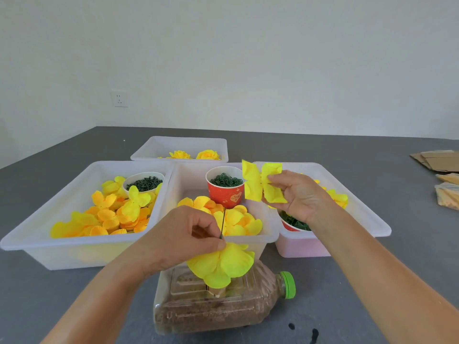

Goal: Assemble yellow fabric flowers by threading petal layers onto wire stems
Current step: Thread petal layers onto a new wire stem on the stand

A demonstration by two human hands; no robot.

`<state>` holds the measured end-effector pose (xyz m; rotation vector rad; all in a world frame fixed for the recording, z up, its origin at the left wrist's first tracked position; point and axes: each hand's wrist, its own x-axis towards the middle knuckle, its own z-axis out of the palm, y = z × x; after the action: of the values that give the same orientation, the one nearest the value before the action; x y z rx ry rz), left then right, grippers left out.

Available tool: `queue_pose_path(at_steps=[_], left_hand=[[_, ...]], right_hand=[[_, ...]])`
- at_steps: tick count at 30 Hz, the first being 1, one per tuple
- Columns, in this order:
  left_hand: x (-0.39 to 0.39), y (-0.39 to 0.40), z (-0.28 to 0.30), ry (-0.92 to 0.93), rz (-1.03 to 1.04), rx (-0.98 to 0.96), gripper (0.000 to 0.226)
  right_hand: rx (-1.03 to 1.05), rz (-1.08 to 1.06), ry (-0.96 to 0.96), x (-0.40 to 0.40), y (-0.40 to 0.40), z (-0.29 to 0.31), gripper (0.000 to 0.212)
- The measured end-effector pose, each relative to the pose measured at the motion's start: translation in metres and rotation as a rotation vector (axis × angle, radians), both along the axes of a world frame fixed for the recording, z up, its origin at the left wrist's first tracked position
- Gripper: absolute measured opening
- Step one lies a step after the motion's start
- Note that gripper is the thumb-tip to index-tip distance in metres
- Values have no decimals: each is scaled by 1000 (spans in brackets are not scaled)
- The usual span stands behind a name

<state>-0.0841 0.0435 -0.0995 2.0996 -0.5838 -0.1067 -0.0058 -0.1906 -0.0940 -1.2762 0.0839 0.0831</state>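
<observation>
Nearest, the left hand (pixel 191 232) pinches the upright wire stem (pixel 223 223) just above threaded petals (pixel 221 264); beyond, up-right of its tip, the right hand (pixel 298 194) pinches a fresh petal layer (pixel 260 184), held apart.

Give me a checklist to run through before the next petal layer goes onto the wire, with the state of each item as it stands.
1. Wire stem held: ok, the left hand pinches it just above the threaded petals.
2. Wire tip free: ok, it rises bare above the fingers.
3. Next petal layer in hand: ok, the right hand pinches it, up and to the right of the wire.
4. Centre hole of that layer lined up with the tip: not ok, the layer is off to the side.
5. Threaded petals seated low on the wire: ok, they sit below the left fingers.
6. Sand-filled bottle steady: cannot tell.
</observation>
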Motion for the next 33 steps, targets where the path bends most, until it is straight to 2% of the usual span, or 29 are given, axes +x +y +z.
queue_pose_path(at_steps=[3,5,10,12,18,25,30,33], left_hand=[[2,1,-2,3,-6,-5,16],[3,1,-2,11,-10,-14,12],[1,1,-4,36,6,-55,4],[1,1,-6,36,14,-72,6],[1,1,-9,36,23,-93,10],[1,1,-10,48,21,-109,11],[0,1,-9,64,27,-136,17],[0,1,-8,66,22,-129,7]], right_hand=[[-151,21,-65,-8,14,2,8],[-170,34,-89,-14,21,4,10],[-31,169,-112,-32,35,12,24],[10,216,-110,-38,41,15,28],[63,300,-65,-54,50,22,28],[-64,370,-71,-66,54,31,31],[-285,335,-58,-65,53,33,37],[-335,334,-43,-66,57,34,44]])
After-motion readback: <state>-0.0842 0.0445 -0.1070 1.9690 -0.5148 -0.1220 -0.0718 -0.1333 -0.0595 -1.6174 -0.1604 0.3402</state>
